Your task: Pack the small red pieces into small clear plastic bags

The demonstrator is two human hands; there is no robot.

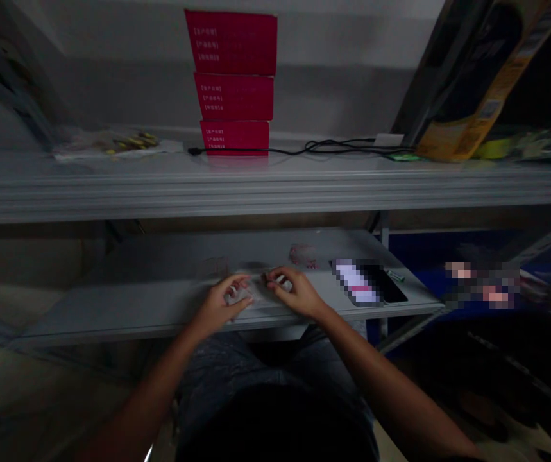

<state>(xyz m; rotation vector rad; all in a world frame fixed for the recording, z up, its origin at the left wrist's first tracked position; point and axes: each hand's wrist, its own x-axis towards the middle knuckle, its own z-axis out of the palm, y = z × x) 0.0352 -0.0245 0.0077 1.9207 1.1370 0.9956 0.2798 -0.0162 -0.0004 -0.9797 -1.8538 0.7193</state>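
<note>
Over the lower grey shelf, my left hand (222, 301) curls its fingers and thumb around a clear, crinkled plastic bag (242, 295). Just to the right, my right hand (297, 292) is closed in a pinch, its fingertips close to the bag. Something small and dark shows at those fingertips, too dim and blurred to name. Beyond my right hand lies a clear packet with small reddish marks (303, 255). Another faint, see-through piece (215, 264) rests behind my left hand.
A lit phone (356, 282) and a dark phone (390, 285) lie at right, beside small greenish cylinders (395, 276). The upper shelf (135, 186) overhangs behind my hands, bearing stacked red boxes (237, 96), a black cable (313, 147) and a bag of yellowish pieces (131, 142).
</note>
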